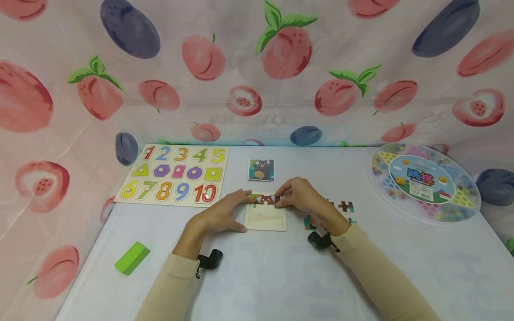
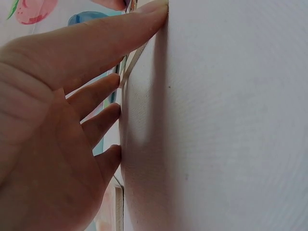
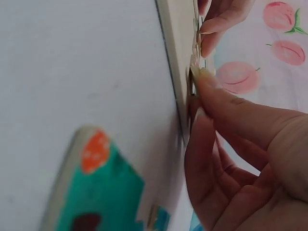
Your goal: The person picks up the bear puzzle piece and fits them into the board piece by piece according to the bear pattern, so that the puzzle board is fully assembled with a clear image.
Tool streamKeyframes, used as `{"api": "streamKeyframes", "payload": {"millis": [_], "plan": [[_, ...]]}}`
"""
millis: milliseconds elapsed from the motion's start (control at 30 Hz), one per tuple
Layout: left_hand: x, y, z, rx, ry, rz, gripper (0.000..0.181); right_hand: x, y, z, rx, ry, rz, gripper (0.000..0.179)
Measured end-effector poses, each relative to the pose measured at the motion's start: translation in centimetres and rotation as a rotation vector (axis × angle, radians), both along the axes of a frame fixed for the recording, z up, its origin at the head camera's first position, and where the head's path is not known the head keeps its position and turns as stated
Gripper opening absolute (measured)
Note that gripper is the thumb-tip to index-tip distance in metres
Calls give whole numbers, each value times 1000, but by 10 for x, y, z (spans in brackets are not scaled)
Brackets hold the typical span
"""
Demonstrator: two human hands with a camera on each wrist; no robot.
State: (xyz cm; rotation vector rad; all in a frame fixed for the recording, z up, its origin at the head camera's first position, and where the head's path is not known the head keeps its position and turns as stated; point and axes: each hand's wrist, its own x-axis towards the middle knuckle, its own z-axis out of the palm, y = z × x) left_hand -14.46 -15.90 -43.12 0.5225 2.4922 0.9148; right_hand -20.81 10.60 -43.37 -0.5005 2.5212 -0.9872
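Observation:
A small wooden puzzle tray lies on the table, with jigsaw pieces showing a brown bear's head along its far side. At the tray's far right corner, my right hand pinches a puzzle piece between thumb and fingers; the hand hides most of this piece. My left hand is at the tray's left side, thumb near the front corner and fingers reaching to the far corner. In the left wrist view its fingers look extended and spread. Loose puzzle pieces lie right of the tray, partly behind my right forearm.
A bear picture card lies beyond the tray. At the back left is a number-and-shape board. A round, clear game box sits at the right, and a green block at the front left. Patterned cloth hangs behind.

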Motion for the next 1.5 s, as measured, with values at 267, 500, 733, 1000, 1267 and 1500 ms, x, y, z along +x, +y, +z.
{"api": "streamKeyframes", "payload": {"millis": [267, 500, 733, 1000, 1267, 1500], "plan": [[0, -1, 0, 11, 5, -8, 74, 1, -3, 3, 27, -4, -1, 23], [0, -1, 0, 21, 8, -16, 73, 2, -4, 2, 79, 35, 5, 24], [-1, -1, 1, 7, -3, -8, 74, 1, -4, 2, 86, 26, -2, 24], [0, 0, 2, 15, 2, -19, 74, 2, -4, 3, 91, 17, 4, 24], [0, 0, 3, 14, 12, -29, 73, 3, -2, 1, 98, 22, 11, 25], [-1, -1, 2, -2, 27, -30, 74, 3, -1, 1, 108, 49, 25, 25]]}}
